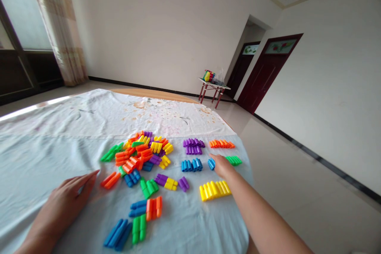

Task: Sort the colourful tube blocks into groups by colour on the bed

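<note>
My right hand (222, 166) is at the right side of the table, its fingers curled around a small blue plastic block (211, 164); part of the grip is hidden by the hand. Just left of it lies a row of blue blocks (192, 165), and on its right a green row (233, 160). Purple blocks (193, 146) and an orange row (222, 144) sit beyond; a yellow row (215, 190) lies nearer to me. My left hand (67, 200) rests on the cloth with fingers stretched out, holding nothing, close to an orange block (110, 180).
A mixed heap of coloured blocks (135, 158) fills the table's middle. Loose blue blocks (118, 235) and green blocks (139, 229) lie at the front. A blue and white cloth (178, 230) covers the table. Against the far wall stands a small table (214, 84) with bags.
</note>
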Available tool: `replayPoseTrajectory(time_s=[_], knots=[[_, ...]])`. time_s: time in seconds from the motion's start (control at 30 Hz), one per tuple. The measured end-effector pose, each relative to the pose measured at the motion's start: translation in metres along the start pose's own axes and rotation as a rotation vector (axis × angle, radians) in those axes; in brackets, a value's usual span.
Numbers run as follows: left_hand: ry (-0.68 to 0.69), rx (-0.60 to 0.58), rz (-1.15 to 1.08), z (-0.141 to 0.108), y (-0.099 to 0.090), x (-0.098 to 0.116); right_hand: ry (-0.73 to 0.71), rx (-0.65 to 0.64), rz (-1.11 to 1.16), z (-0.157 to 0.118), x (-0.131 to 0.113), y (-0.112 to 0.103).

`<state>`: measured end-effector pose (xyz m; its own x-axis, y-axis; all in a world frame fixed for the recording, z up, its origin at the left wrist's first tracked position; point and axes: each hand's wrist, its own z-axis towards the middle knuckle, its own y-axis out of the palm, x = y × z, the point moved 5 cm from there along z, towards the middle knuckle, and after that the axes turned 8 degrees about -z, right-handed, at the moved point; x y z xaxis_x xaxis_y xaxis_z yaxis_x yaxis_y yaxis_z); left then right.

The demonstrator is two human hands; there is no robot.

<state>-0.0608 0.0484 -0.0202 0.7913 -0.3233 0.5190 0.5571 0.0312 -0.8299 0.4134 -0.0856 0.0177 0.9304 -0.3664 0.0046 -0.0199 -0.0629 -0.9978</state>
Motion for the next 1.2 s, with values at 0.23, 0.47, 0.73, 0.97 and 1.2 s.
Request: replayPoseTrajectory(time_s=[0.23,0.47,0.73,0.97,1.2], knots=[[-0.007,-0.004,0.004,-0.001,-0.001,0.004,-0.058,-0.024,0.042,-0.003,-0.019,0.001],[0.004,0.013,-0.013,-0.002,-0.004,0.007,-0.119,0.057,0.071,-0.011,-0.031,-0.012],[0.038,0.049,-0.011,-0.001,-0.001,0.001,-0.379,0.291,0.118,-0.037,-0.107,-0.039],[0.061,0.042,0.028,0.007,0.013,-0.024,-0.491,0.209,0.049,-0.031,-0.143,-0.006],[0.033,0.039,-0.010,0.000,-0.001,-0.001,-0.454,0.195,0.061,-0.027,-0.131,-0.006]])
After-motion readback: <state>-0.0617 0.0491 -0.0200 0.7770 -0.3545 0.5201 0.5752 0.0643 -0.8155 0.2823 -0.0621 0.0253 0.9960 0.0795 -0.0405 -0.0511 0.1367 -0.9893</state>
